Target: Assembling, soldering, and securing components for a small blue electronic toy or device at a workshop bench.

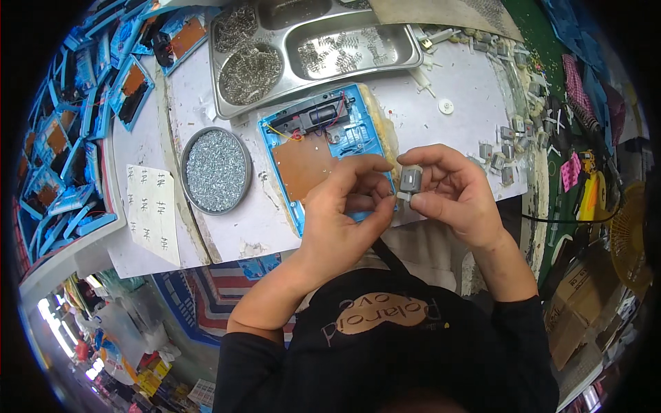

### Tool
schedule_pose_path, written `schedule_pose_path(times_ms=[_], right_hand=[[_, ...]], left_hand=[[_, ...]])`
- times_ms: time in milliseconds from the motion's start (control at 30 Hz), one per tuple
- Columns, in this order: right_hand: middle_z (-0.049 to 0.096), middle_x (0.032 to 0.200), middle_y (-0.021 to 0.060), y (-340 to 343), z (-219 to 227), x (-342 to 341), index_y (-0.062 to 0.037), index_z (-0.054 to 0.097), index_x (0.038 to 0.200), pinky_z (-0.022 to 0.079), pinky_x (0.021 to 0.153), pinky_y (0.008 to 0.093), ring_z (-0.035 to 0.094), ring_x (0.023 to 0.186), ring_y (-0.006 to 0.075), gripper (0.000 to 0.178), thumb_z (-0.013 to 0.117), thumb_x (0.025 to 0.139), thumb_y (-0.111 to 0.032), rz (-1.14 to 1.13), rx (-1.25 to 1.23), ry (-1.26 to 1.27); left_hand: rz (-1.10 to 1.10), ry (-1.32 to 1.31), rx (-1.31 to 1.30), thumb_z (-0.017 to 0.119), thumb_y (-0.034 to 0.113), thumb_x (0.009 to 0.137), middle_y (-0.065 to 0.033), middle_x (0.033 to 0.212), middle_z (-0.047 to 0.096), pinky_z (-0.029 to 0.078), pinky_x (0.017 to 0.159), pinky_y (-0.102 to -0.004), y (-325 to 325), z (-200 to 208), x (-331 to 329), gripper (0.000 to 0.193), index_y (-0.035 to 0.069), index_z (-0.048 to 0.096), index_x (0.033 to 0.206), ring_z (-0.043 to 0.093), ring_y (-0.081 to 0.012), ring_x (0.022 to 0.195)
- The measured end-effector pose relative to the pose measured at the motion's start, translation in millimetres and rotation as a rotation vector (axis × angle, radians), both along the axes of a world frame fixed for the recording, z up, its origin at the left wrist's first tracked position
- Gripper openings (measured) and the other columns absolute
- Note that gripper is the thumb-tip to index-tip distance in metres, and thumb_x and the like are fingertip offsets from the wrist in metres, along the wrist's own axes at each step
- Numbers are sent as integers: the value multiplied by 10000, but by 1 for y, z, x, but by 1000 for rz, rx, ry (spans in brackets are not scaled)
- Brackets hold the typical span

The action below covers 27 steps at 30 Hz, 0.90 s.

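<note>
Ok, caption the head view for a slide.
Right hand holds a grey part, left hand close, near a blue casing.

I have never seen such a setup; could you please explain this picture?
There is no machine: a head-worn fisheye camera looks down at the wearer's bare-handed work, so edges look bent. On the white work table lie an open blue rectangular plastic casing, a round grey dish of small silvery metal pieces and a compartmented shiny metal tray holding metal springs. The right hand holds a small grey boxy part; the left hand is close beside it, contact unclear.
</note>
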State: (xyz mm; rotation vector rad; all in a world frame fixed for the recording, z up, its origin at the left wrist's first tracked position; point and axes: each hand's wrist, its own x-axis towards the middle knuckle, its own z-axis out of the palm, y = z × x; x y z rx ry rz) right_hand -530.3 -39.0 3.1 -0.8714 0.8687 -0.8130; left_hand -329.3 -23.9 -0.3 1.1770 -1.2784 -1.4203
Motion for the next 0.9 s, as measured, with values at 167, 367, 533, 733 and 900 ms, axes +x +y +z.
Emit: schedule_pose_path(times_ms=[167, 367, 533, 733, 900], right_hand=[[571, 830, -27, -4, 1, 1, 3, 596, 1312, 432, 641, 172, 529, 724, 16, 447, 728, 885, 8, 39, -5, 98], [624, 886, 30, 5, -5, 7, 0, 579, 1320, 452, 604, 208, 561, 722, 37, 457, 726, 887, 2, -5, -441, 362], [650, 793, 42, -8, 9, 6, -21, 556, 1344, 432, 565, 244, 557, 654, 57, 474, 728, 905, -73, -12, -381, 382], [638, 736, 34, -9, 16, 7, -15, 625, 1164, 429, 554, 248, 546, 604, 74, 350, 782, 855, -63, 71, -449, 420], [677, 881, 92, -11, 8, 1, -29, 681, 1043, 502, 592, 301, 629, 683, 181, 334, 835, 748, -8, 41, -936, 447]], left_hand=[[-37, -12, 5, 693, -91, 830, -46, 945, 662, 574, 750, -249, 0, -3, 2, 468, 43, 563, 1260, 667, -90, 855], [0, 36, -66, 709, -94, 809, -59, 934, 666, 572, 743, -279, 2, -8, 3, 465, 36, 588, 1239, 677, -122, 850], [-111, -363, -602, 715, -97, 821, -110, 970, 696, 566, 757, -318, -6, -12, 18, 367, 9, 604, 1154, 689, -199, 853], [-59, -262, -670, 729, -110, 779, -131, 949, 704, 560, 753, -348, -8, -11, 20, 283, 10, 631, 1016, 699, -271, 844], [-64, -74, -400, 746, -80, 745, -137, 974, 702, 547, 762, -361, -1, -15, 19, 289, 20, 632, 992, 689, -304, 876]])
